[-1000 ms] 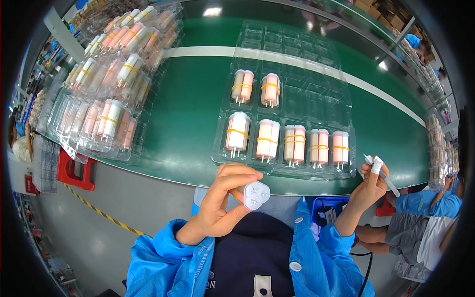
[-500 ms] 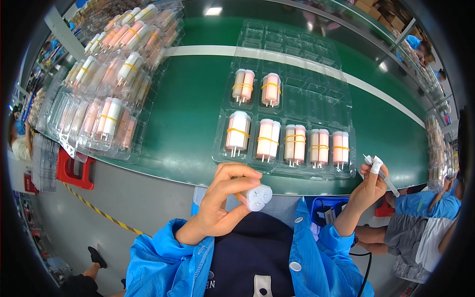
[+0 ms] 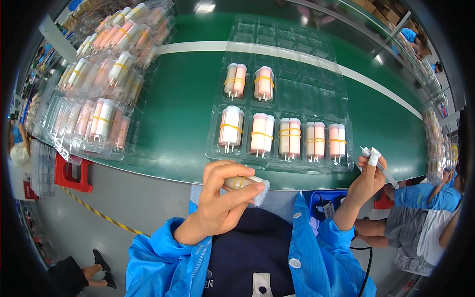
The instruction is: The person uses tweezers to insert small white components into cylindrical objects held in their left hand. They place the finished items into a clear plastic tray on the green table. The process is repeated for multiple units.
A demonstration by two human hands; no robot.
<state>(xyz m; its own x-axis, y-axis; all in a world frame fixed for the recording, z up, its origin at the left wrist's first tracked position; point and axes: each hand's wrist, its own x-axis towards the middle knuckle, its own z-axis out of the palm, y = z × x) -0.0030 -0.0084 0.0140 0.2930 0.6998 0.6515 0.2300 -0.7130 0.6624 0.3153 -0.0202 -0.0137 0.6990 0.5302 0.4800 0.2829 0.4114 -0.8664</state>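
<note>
My left hand [image 3: 217,203] is closed round a bundle of tubes [image 3: 240,182] bound with a yellow rubber band. The bundle lies sideways just off the table's front edge, its pale capped end pointing right. At the right, my right hand [image 3: 363,185] is raised with its fingers closed on a slim whitish stick-like tool [image 3: 389,177]. White wrapping [image 3: 374,157] shows at a fingertip. Between and beyond the hands, a clear plastic tray [image 3: 316,96] holds several banded bundles of white and pink tubes [image 3: 262,133], their thin prongs pointing toward me.
Stacked clear trays [image 3: 94,121] full of similar bundles stand at the left of the green table [image 3: 173,114]. A red stool [image 3: 73,173] is on the floor at the left. A blue bin [image 3: 321,198] sits below the table edge near my right arm. Other people are at both sides.
My left hand has turned the bundle from its end facing me to lying sideways, and moved slightly left. The right hand has shifted slightly up and left, still holding the tool.
</note>
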